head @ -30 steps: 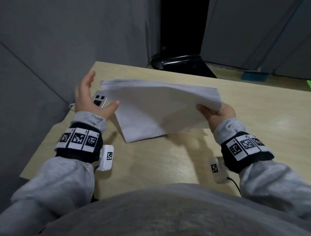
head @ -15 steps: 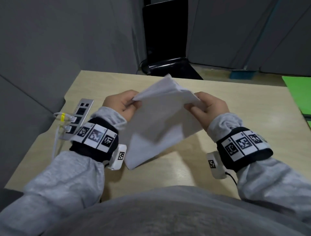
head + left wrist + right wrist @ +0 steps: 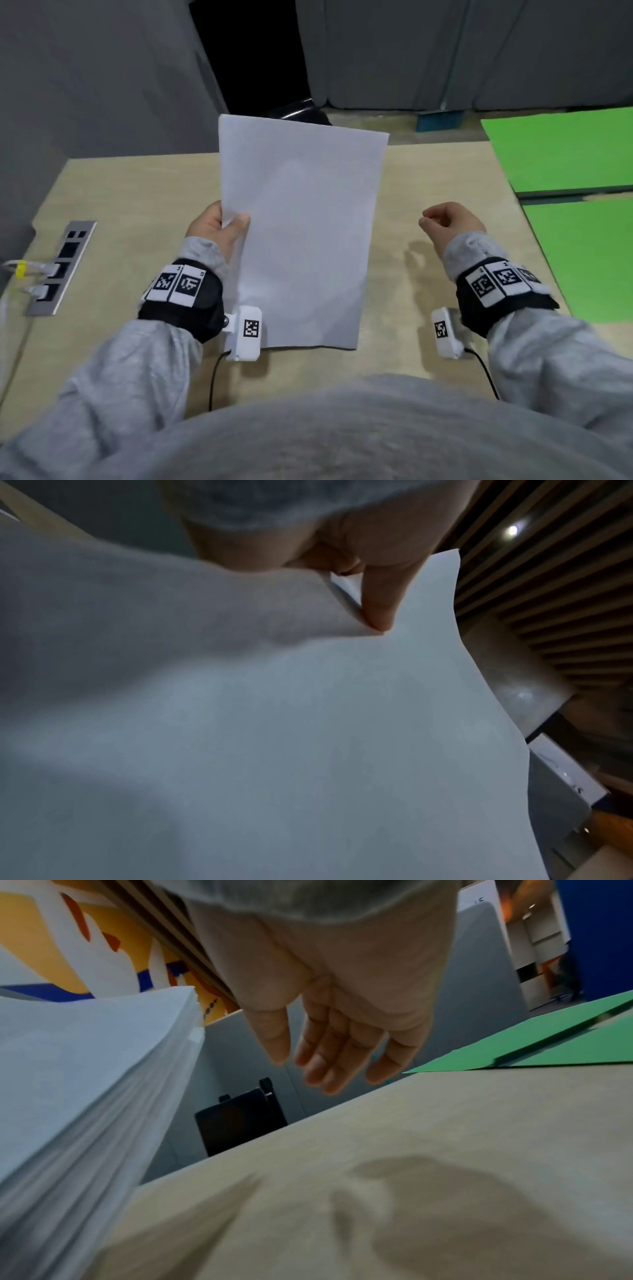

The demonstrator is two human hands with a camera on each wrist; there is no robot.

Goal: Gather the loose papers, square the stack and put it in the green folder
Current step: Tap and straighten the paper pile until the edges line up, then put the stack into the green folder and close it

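Observation:
A stack of white papers (image 3: 301, 233) stands upright on its short bottom edge on the table, facing me. My left hand (image 3: 219, 228) grips its left edge, thumb on the front, fingers behind; the left wrist view shows the thumb (image 3: 377, 596) pressing the sheets (image 3: 274, 737). My right hand (image 3: 448, 222) hovers to the right of the stack, apart from it, fingers loosely curled and holding nothing. In the right wrist view that hand (image 3: 329, 1047) hangs relaxed above the table, with the stack's edge (image 3: 103, 1083) to its left. The open green folder (image 3: 575, 205) lies at the table's right side.
The wooden table (image 3: 137, 205) has a grey socket strip (image 3: 63, 267) with plugged cables at its left edge. Grey partition walls stand behind and to the left. A black chair (image 3: 240, 1121) sits beyond the far edge.
The stack went from being held in both hands, flat then tilted, to standing upright on the table. My right hand has let go and moved right; my left hand alone holds it.

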